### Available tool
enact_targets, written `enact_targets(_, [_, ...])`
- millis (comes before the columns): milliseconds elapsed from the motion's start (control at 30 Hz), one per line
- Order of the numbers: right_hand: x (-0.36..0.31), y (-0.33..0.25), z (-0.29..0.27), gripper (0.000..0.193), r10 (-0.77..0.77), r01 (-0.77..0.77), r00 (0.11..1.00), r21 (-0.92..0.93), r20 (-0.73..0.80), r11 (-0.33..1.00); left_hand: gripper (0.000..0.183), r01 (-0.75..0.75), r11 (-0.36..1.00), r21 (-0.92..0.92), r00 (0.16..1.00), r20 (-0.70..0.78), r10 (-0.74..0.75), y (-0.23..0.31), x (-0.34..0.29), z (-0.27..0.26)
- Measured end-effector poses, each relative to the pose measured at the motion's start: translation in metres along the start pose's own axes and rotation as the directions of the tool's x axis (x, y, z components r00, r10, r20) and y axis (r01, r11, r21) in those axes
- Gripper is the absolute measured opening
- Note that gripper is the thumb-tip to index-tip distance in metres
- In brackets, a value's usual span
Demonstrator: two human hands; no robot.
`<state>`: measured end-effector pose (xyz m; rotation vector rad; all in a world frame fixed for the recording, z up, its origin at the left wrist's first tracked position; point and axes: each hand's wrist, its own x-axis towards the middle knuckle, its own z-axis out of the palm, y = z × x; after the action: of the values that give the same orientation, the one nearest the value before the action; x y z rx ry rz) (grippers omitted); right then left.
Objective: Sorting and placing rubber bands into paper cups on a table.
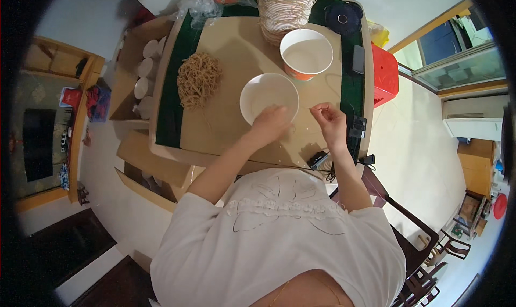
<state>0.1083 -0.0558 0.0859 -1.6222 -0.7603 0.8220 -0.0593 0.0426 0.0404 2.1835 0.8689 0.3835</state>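
Note:
A white paper tub (257,92) stands on the brown board in front of me, its open mouth facing up. My left hand (272,123) is closed at the tub's near rim; its fingertips are hidden, so I cannot make out what it grips. To the right of the tub, my right hand (329,121) is raised with thumb and fingers pinched; anything between them is too fine to make out. Behind it stands a second tub (306,51), white inside with an orange outer wall. A tangled heap of brown twine (199,80) lies to the left.
At the back rises a tall stack of paper tubs (285,14) with twine strands around it. Nearby are clear plastic wrap (199,7), a dark round object (344,19) and a phone-like grey slab (358,59). A carton of white tubs (124,84) stands left of the table, a red stool (384,76) right.

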Motion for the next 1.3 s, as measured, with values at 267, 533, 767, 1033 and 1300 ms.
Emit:
enact_targets(267, [-0.004,0.016,-0.013,0.009,0.091,-0.093,0.995,0.102,0.028,0.99,0.016,-0.282,0.845,0.455,0.911,0.403,0.087,-0.024,-0.049,-0.031])
enact_targets(533, [0.004,0.055,0.008,0.013,0.211,-0.213,0.975,0.022,0.075,0.977,0.02,-0.253,0.95,0.186,0.916,0.362,0.173,-0.021,-0.052,-0.057])
enact_targets(767, [0.007,0.087,0.025,0.014,0.119,-0.112,0.991,-0.109,0.062,0.988,0.023,0.063,0.99,0.126,0.996,0.049,-0.069,-0.014,-0.011,-0.003])
enact_targets(1033, [0.004,0.091,0.031,0.013,0.142,-0.138,0.983,-0.038,0.12,0.99,0.016,0.08,0.99,0.113,0.995,-0.064,-0.073,-0.003,-0.017,0.013])
enact_targets(1300, [0.003,0.077,0.034,0.013,0.171,-0.153,0.973,-0.12,0.156,0.981,0.013,0.043,0.991,0.125,0.993,-0.113,-0.028,-0.001,-0.014,0.018])
